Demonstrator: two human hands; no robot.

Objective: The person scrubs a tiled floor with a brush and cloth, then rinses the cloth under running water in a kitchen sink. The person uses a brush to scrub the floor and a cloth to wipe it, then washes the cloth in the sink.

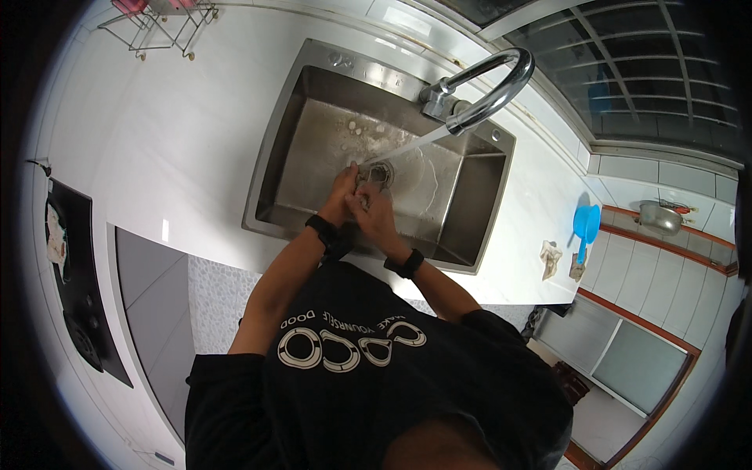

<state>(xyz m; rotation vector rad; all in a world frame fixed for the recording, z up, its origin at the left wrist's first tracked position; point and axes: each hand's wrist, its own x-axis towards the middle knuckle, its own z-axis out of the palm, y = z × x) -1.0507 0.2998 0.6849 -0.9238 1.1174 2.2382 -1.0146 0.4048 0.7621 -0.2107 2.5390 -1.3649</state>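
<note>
Both my hands are low over a stainless steel sink [470,211], close together and partly covering the drain [382,171]. My left hand [342,192] has its fingers at the end of the water stream [405,148]. Just to its right, my right hand [376,216] is curled, its fingers touching or nearly touching the left. Something pale and translucent shows by the right fingers, too unclear to name, and I cannot tell whether either hand grips it. The stream falls from a chrome gooseneck faucet [499,97]. A black band sits on each wrist.
White countertop [194,135] surrounds the sink. A wire rack [161,29] stands at the far left, a black cooktop [85,288] lies nearer. On the right are a blue dipper [586,223] and a crumpled cloth [550,259]. A metal pot [659,217] sits on a ledge beyond.
</note>
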